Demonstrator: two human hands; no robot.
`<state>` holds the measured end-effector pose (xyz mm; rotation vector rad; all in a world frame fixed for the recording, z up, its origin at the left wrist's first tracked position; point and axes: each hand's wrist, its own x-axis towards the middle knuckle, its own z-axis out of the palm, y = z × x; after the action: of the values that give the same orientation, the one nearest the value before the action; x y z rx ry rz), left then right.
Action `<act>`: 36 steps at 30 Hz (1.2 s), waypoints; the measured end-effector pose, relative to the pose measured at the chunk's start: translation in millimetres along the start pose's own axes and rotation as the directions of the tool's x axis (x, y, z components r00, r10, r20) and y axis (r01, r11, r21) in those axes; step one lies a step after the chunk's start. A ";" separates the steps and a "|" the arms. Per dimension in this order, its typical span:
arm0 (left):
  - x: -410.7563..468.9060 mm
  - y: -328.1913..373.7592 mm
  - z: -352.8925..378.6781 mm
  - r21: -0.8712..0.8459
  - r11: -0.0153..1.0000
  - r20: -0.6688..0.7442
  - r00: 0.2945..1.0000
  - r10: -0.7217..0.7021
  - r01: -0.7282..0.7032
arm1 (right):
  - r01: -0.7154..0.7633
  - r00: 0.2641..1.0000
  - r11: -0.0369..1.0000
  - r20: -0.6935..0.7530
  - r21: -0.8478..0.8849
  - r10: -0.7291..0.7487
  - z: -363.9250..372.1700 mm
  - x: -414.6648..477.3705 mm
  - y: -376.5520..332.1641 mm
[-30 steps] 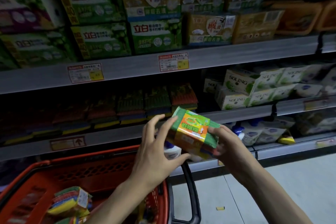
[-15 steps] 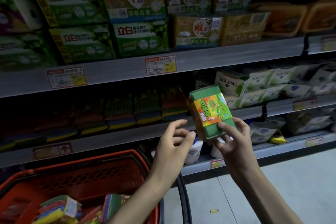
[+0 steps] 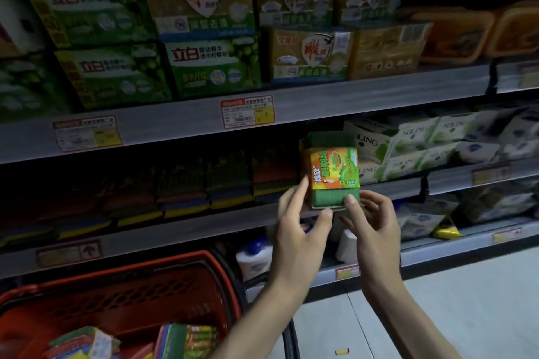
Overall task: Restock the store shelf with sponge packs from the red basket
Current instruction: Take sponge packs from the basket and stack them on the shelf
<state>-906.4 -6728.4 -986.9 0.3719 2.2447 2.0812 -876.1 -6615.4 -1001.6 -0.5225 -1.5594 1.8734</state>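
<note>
The sponge pack [image 3: 332, 172] is held upright just above both hands. Its lower end is pinched from the side by the left hand [image 3: 300, 230] and on the front by the right hand [image 3: 374, 230]. It is best turned flat and slid beyond the grip onto the shelf [image 3: 204, 223], beside the stacked sponges [image 3: 227, 183]. The red basket [image 3: 116, 283] lies below-left.
</note>
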 end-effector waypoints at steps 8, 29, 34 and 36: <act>13.2 -8.6 20.2 -0.110 0.991 -0.122 0.988 -0.089 0.076 | 0.068 0.996 0.995 -0.049 -0.077 -0.072 7.4 19.3 8.7; 25.6 -11.8 35.5 -0.313 0.930 -0.175 0.951 -0.256 0.192 | 0.057 0.988 0.973 -0.129 -0.222 -0.087 31.2 43.5 16.6; 26.4 -7.6 42.8 -0.324 0.920 -0.179 0.941 -0.288 0.220 | 0.051 0.991 0.964 -0.105 -0.261 -0.081 32.9 47.8 21.2; 26.0 -5.9 43.9 -0.298 0.925 -0.176 0.939 -0.296 0.235 | 0.051 0.993 0.953 -0.089 -0.298 -0.080 32.9 48.7 23.0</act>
<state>-923.4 -6680.4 -993.5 -0.1803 1.9293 2.3261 -937.9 -6607.6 -1012.2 -0.6763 -1.7777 1.5473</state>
